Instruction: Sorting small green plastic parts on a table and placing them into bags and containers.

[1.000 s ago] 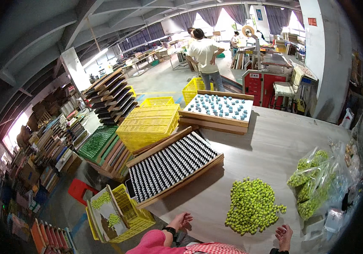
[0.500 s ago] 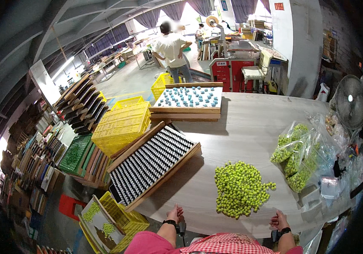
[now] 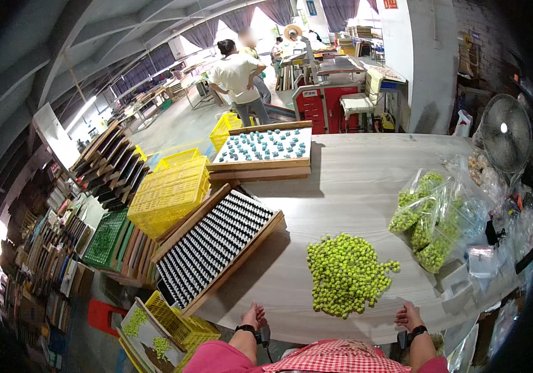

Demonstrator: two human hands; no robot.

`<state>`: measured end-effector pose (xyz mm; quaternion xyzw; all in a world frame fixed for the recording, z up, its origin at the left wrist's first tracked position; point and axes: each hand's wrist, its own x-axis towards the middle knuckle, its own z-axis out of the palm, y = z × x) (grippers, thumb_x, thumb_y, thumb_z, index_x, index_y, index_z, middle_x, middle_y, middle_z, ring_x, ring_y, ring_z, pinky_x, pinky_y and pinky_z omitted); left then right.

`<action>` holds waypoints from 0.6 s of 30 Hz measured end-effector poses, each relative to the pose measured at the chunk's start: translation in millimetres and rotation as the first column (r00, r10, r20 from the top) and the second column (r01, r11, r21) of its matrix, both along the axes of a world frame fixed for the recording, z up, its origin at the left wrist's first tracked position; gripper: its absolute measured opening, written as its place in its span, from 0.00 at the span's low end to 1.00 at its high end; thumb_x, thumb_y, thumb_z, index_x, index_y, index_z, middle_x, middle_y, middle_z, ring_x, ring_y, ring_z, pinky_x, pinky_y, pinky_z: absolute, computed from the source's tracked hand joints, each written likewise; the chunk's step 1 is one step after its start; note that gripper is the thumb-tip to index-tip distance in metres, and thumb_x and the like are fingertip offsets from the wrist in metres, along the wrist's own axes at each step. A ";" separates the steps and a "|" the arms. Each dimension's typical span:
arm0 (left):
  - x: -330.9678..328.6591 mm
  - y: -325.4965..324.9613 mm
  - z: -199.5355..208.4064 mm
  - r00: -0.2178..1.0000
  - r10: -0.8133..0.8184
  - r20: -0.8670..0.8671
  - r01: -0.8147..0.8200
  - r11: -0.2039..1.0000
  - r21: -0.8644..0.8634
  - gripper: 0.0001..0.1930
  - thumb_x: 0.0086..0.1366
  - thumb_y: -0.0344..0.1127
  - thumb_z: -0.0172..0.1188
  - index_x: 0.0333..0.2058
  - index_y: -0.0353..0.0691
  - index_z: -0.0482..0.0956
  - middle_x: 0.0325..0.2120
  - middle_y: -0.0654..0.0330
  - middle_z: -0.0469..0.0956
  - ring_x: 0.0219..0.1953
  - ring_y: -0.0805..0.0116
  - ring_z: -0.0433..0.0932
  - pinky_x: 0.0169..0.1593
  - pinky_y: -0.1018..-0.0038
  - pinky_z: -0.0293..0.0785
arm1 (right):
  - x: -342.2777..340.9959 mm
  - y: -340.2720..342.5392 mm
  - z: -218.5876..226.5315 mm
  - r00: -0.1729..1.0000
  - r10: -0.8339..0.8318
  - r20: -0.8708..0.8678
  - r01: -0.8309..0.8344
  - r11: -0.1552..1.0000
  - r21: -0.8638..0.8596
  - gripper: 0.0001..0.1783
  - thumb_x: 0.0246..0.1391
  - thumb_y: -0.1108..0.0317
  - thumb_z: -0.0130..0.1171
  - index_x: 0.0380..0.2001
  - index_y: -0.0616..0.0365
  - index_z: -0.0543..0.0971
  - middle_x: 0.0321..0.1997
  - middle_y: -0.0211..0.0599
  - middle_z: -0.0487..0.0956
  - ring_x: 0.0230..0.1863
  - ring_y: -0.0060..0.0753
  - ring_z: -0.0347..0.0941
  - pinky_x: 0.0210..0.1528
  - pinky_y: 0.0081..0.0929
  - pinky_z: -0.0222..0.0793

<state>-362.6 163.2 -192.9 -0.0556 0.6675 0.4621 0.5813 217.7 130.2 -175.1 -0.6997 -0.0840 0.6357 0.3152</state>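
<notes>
My left hand hovers at the table's near edge, fingers loosely apart with nothing in them. It is nearest the lower corner of a tilted wooden-framed tray set with rows of small black pieces on white. To the right, my right hand is held over the near edge, also empty, its fingers slightly spread. Between and beyond the hands lies a heap of small, round, yellow-green pieces with dark spots. Both wrists wear black bands.
Clear bags of green pieces lie at right, near a fan. A tray of blue pieces sits at the far left of the table. Yellow crates stand at left. Two people stand beyond the table.
The whole view has shifted slightly, so the table things sit further left. A second person now shows beside the one in the white shirt. My right hand has risen a little in the picture.
</notes>
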 end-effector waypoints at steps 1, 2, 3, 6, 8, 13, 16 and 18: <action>-1.5 -1.1 -2.7 1.000 -0.003 -0.001 0.003 1.000 0.001 0.16 0.60 0.50 0.56 0.29 0.41 0.75 0.21 0.64 0.77 0.19 0.73 0.75 0.17 0.79 0.69 | -0.4 -0.5 -0.5 1.000 -0.003 -0.001 0.003 1.000 0.001 0.26 0.54 0.44 0.46 0.24 0.59 0.71 0.19 0.39 0.75 0.20 0.41 0.75 0.19 0.32 0.70; -3.0 -1.6 -5.7 1.000 -0.003 0.003 0.003 1.000 0.023 0.16 0.61 0.50 0.56 0.29 0.41 0.75 0.21 0.65 0.77 0.19 0.74 0.75 0.17 0.79 0.69 | -1.0 -0.5 -1.2 1.000 -0.003 0.015 0.003 1.000 0.017 0.26 0.54 0.44 0.46 0.24 0.59 0.70 0.20 0.40 0.75 0.21 0.41 0.75 0.19 0.32 0.70; -1.7 0.2 -4.4 1.000 -0.006 0.008 0.006 0.999 0.046 0.17 0.61 0.50 0.56 0.28 0.41 0.76 0.20 0.65 0.77 0.18 0.75 0.75 0.17 0.79 0.68 | -1.7 -0.4 -0.4 0.999 -0.006 0.032 0.005 0.999 0.032 0.26 0.54 0.44 0.45 0.24 0.59 0.70 0.20 0.40 0.75 0.21 0.41 0.75 0.20 0.32 0.70; 2.2 1.5 1.5 0.998 -0.017 -0.061 0.018 1.000 0.011 0.17 0.61 0.51 0.55 0.28 0.42 0.76 0.20 0.66 0.77 0.18 0.75 0.75 0.17 0.79 0.68 | -3.5 -0.5 2.1 0.999 -0.010 0.035 0.009 1.000 0.029 0.26 0.54 0.43 0.46 0.24 0.59 0.70 0.20 0.40 0.75 0.22 0.42 0.76 0.21 0.32 0.70; -6.4 0.6 -13.4 0.999 -0.021 -0.045 0.022 0.999 0.034 0.17 0.61 0.51 0.55 0.28 0.43 0.76 0.20 0.67 0.77 0.18 0.75 0.75 0.17 0.79 0.68 | -4.7 -0.3 3.5 1.000 -0.001 0.015 0.000 0.999 0.041 0.26 0.54 0.43 0.46 0.24 0.59 0.70 0.20 0.40 0.75 0.22 0.42 0.76 0.21 0.32 0.70; -4.3 2.8 -10.9 1.000 -0.020 0.002 0.020 1.000 0.021 0.16 0.62 0.51 0.54 0.28 0.45 0.77 0.20 0.67 0.77 0.18 0.75 0.75 0.17 0.79 0.68 | -1.7 -1.1 1.1 1.000 0.004 -0.006 -0.004 0.999 0.053 0.26 0.54 0.43 0.46 0.24 0.58 0.70 0.20 0.41 0.75 0.22 0.42 0.76 0.21 0.33 0.70; -2.4 2.5 -6.5 1.000 -0.025 -0.001 0.025 1.000 0.005 0.16 0.62 0.51 0.54 0.28 0.45 0.76 0.20 0.67 0.78 0.18 0.75 0.75 0.17 0.79 0.68 | -2.2 0.0 -0.1 1.000 -0.001 0.021 0.000 0.999 0.032 0.26 0.54 0.43 0.45 0.23 0.58 0.71 0.19 0.41 0.74 0.21 0.43 0.75 0.20 0.33 0.70; -2.9 3.1 -7.5 1.000 0.009 0.010 -0.009 1.000 -0.018 0.16 0.62 0.51 0.53 0.28 0.45 0.76 0.20 0.67 0.77 0.18 0.75 0.74 0.16 0.78 0.67 | -3.6 0.2 -0.8 0.999 -0.009 0.048 0.008 1.000 0.029 0.26 0.54 0.44 0.45 0.23 0.59 0.71 0.18 0.41 0.74 0.20 0.43 0.75 0.19 0.34 0.69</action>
